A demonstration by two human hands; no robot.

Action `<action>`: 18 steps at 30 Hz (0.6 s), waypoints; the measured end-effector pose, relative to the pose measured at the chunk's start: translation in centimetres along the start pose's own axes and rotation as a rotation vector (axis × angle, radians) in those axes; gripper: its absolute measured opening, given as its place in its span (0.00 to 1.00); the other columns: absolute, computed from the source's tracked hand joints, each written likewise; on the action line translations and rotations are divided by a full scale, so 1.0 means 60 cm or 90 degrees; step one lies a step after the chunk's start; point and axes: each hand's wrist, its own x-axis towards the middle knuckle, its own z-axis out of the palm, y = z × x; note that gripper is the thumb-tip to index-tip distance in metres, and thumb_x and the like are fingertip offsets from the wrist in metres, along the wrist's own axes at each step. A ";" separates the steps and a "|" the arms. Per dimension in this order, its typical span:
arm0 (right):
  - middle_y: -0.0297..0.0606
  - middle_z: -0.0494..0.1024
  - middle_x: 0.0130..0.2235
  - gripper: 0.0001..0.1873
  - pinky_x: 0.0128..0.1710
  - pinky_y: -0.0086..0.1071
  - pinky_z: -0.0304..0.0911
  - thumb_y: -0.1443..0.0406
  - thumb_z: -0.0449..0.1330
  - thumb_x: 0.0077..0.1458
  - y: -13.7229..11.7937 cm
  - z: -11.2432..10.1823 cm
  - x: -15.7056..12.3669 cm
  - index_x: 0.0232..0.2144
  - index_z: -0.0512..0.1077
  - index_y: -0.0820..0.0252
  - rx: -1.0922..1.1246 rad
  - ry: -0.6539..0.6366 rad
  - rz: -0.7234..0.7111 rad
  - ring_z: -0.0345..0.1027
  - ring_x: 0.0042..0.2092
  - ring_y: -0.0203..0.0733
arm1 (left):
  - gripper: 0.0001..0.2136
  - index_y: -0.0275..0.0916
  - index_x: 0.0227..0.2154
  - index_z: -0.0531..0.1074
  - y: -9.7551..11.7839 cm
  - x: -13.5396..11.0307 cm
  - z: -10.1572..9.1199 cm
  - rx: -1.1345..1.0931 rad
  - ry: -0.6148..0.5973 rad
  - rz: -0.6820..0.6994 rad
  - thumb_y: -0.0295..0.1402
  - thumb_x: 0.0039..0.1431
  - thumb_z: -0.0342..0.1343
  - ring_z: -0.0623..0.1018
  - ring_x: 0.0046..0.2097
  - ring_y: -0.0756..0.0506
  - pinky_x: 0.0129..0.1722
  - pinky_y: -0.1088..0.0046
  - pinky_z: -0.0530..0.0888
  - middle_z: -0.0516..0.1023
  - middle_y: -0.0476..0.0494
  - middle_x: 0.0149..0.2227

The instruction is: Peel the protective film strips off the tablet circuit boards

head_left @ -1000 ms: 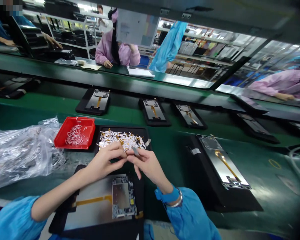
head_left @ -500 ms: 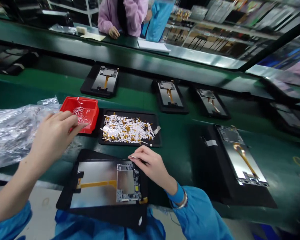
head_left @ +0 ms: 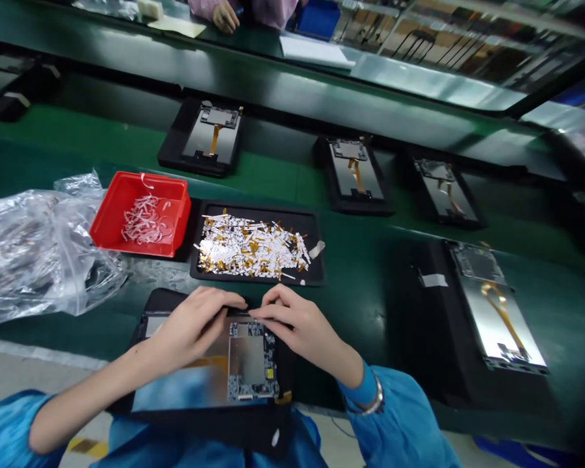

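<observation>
At the lower centre of the frame lies the panel [head_left: 175,393], on a black mat [head_left: 219,422], its board [head_left: 251,364] at the right end. Across its left part reaches the left hand [head_left: 197,325], hiding much of the orange ribbon [head_left: 219,362]. That hand's fingers are bent and narrowly spaced at the panel's upper edge; whether they hold anything, one cannot tell. Just beside it, the right hand [head_left: 299,322] is drawn to a narrow pinch above the board's upper edge; what sits between its fingertips is too small to make out.

Above the hands, a black tray [head_left: 312,221] bears a heap of white and orange strips [head_left: 253,247]. To its left stands a red bin [head_left: 114,208] with white curls [head_left: 143,221] inside, and at the left edge a clear bag [head_left: 34,253] spreads. Right of centre, a second panel [head_left: 494,312] rests on a dark mat [head_left: 419,364]. More panels lie along the green belt [head_left: 283,175] across the upper half. At the top edge a co-worker's hand [head_left: 225,16] shows.

Half a second ago, the left hand was over the bin; now it is beside the right, which keeps its place above the board. The bin shows unobstructed, and the view dips lower.
</observation>
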 end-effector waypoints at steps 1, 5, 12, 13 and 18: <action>0.41 0.71 0.39 0.15 0.32 0.30 0.66 0.61 0.53 0.67 0.000 -0.006 0.000 0.44 0.79 0.56 0.001 -0.025 0.020 0.69 0.33 0.36 | 0.14 0.41 0.50 0.68 -0.001 -0.001 0.000 0.006 -0.012 0.024 0.22 0.67 0.43 0.78 0.47 0.49 0.48 0.73 0.73 0.79 0.48 0.46; 0.37 0.67 0.38 0.13 0.33 0.30 0.64 0.60 0.57 0.65 0.005 -0.025 -0.001 0.48 0.79 0.50 0.036 -0.088 0.083 0.67 0.34 0.35 | 0.13 0.38 0.50 0.69 0.001 -0.006 0.000 0.108 -0.023 0.108 0.23 0.70 0.42 0.77 0.50 0.46 0.51 0.68 0.71 0.79 0.44 0.48; 0.36 0.67 0.38 0.17 0.34 0.31 0.64 0.62 0.56 0.66 0.011 -0.029 -0.010 0.55 0.74 0.42 0.011 -0.155 0.113 0.66 0.34 0.35 | 0.14 0.31 0.54 0.66 0.020 -0.005 0.003 0.220 -0.045 0.157 0.25 0.71 0.41 0.78 0.49 0.43 0.49 0.64 0.70 0.79 0.39 0.47; 0.37 0.67 0.38 0.17 0.34 0.31 0.65 0.62 0.56 0.66 0.010 -0.030 -0.012 0.55 0.74 0.43 0.023 -0.145 0.099 0.66 0.35 0.36 | 0.14 0.31 0.54 0.65 0.022 -0.002 0.002 0.213 -0.053 0.146 0.26 0.71 0.41 0.78 0.48 0.43 0.48 0.64 0.71 0.79 0.39 0.46; 0.39 0.71 0.39 0.11 0.33 0.34 0.66 0.60 0.58 0.65 -0.013 -0.045 -0.010 0.42 0.81 0.49 0.154 0.086 0.047 0.65 0.34 0.36 | 0.12 0.36 0.53 0.64 0.025 0.014 0.005 0.121 -0.082 0.071 0.27 0.72 0.40 0.77 0.43 0.46 0.46 0.68 0.73 0.79 0.44 0.45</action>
